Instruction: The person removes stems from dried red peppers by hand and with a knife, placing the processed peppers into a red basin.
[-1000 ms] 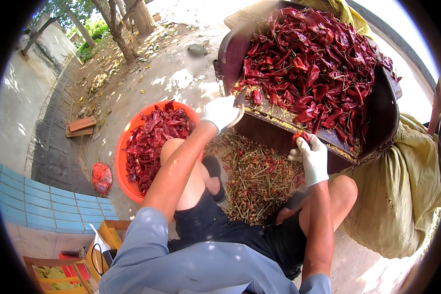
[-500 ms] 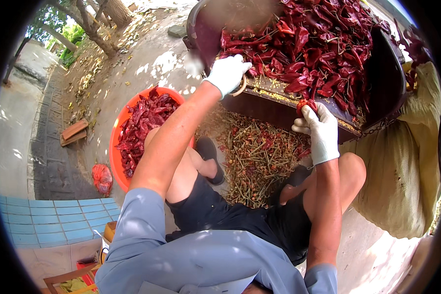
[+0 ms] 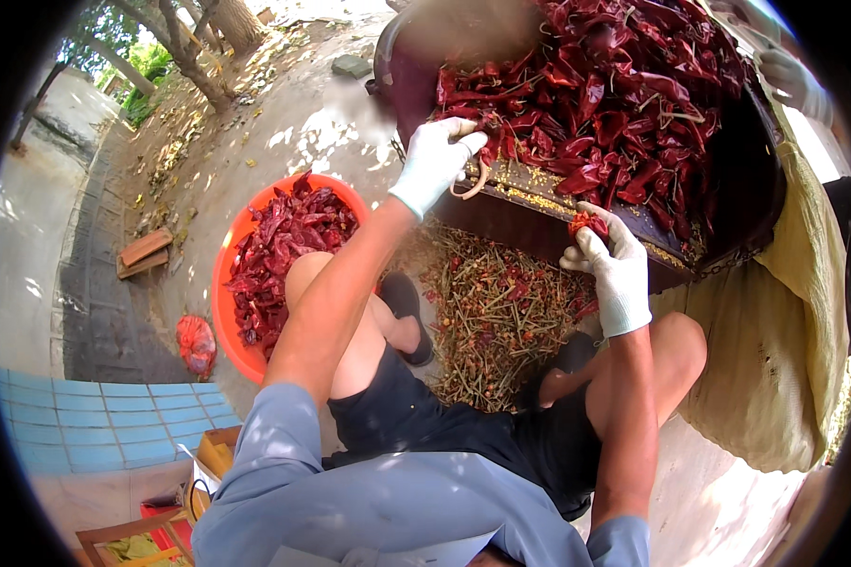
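Note:
Both my hands wear white gloves. At the near left of a dark maroon bin [image 3: 529, 214] heaped with dried red chili peppers [image 3: 624, 113], my left hand [image 3: 437, 163] is closed, thumb and finger pinching a dark dried chili pepper. A pale ring handle [image 3: 473, 182] hangs just below those fingertips. My right hand [image 3: 616, 266], in front of the bin's near edge, grips a crumpled bright red chili pepper [image 3: 588, 225] between thumb and fingers. Yellow seeds [image 3: 534, 192] lie along the near ledge.
An orange tub [image 3: 220, 298] of chili peppers stands by my left knee. Stems [image 3: 492, 312] cover the ground between my feet. A yellowish sack [image 3: 756, 369] hangs at right, with another person's gloved hand [image 3: 792, 83] above it. Bricks [image 3: 145, 253] and a red bag [image 3: 197, 345] lie left.
My left fingers have moved from above the ring handle to a chili pepper at the heap's edge. Another person's gloved hand has come into view at upper right, where the sack's top looks different.

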`<state>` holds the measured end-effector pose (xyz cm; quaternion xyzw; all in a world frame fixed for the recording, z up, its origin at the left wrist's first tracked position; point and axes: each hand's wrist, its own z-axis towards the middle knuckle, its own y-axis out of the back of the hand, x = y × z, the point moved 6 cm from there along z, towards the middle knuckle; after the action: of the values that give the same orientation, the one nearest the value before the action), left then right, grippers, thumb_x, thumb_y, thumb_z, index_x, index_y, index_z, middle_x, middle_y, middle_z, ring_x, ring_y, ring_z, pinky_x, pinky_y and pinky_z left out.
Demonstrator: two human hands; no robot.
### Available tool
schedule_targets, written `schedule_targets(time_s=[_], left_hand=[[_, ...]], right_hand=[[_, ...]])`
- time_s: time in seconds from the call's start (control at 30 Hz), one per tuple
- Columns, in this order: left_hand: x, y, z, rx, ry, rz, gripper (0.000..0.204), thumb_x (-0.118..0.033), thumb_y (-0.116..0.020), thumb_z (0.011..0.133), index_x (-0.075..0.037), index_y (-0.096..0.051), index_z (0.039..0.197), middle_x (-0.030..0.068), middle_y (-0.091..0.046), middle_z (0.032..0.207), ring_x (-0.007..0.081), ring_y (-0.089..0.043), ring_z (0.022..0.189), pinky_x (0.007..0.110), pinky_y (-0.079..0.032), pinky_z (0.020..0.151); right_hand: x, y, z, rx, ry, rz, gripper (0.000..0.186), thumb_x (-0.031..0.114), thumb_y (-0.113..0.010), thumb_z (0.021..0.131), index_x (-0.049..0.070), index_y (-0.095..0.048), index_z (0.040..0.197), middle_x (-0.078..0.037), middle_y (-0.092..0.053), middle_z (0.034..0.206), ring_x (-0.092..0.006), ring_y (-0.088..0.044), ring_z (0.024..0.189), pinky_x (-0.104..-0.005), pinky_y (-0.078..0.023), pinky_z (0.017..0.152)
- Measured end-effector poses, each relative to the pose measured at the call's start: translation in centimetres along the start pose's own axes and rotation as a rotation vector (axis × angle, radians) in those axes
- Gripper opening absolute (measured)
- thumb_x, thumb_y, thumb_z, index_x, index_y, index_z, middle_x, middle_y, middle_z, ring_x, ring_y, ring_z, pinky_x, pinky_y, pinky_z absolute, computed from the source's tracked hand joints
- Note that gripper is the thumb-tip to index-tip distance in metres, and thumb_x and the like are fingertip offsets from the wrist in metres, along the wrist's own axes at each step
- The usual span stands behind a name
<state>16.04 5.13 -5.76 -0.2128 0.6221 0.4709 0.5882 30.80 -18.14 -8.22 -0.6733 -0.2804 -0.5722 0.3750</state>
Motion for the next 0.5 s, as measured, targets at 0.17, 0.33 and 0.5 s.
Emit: schedule_targets(time_s=[0.17,0.33,0.5], left_hand=[[-1.3,-0.9,-6.2,0.142,0.074,-0.075,0.028,-0.019,-0.069,0.093,0.003,-0.068,0.111,0.0024,-0.068,0.075,0.0036,-0.053,0.052,0.019,-0.041,0.047],[-1.8,-4.1,-10.2,0.233,0.034,-0.067,0.027,-0.013,-0.066,0.094,0.002,-0.067,0.116,0.0018,-0.068,0.080,0.0019,-0.054,0.057,0.020,-0.042,0.049],[-0.7,-4.5,-11.6,0.109,-0.245,0.011,0.023,-0.006,-0.063,0.092,0.002,-0.067,0.114,0.0067,-0.072,0.090,0.0083,-0.063,0.071,0.027,-0.053,0.066]], right_hand=[[-0.4,-2.7,-0.6,0.135,-0.022,0.036,0.039,0.006,-0.062,0.096,-0.002,-0.055,0.134,-0.007,-0.064,0.101,-0.0109,-0.064,0.073,-0.0266,-0.060,0.067],[-1.2,-4.0,-0.5,0.103,-0.035,0.058,0.038,0.009,-0.067,0.095,-0.004,-0.059,0.129,-0.006,-0.068,0.095,-0.0098,-0.063,0.071,-0.0260,-0.059,0.065],[-1.7,-5.2,-0.7,0.081,-0.019,-0.070,0.043,0.013,-0.068,0.093,-0.001,-0.058,0.132,-0.005,-0.068,0.093,-0.0073,-0.061,0.067,-0.0228,-0.056,0.059]])
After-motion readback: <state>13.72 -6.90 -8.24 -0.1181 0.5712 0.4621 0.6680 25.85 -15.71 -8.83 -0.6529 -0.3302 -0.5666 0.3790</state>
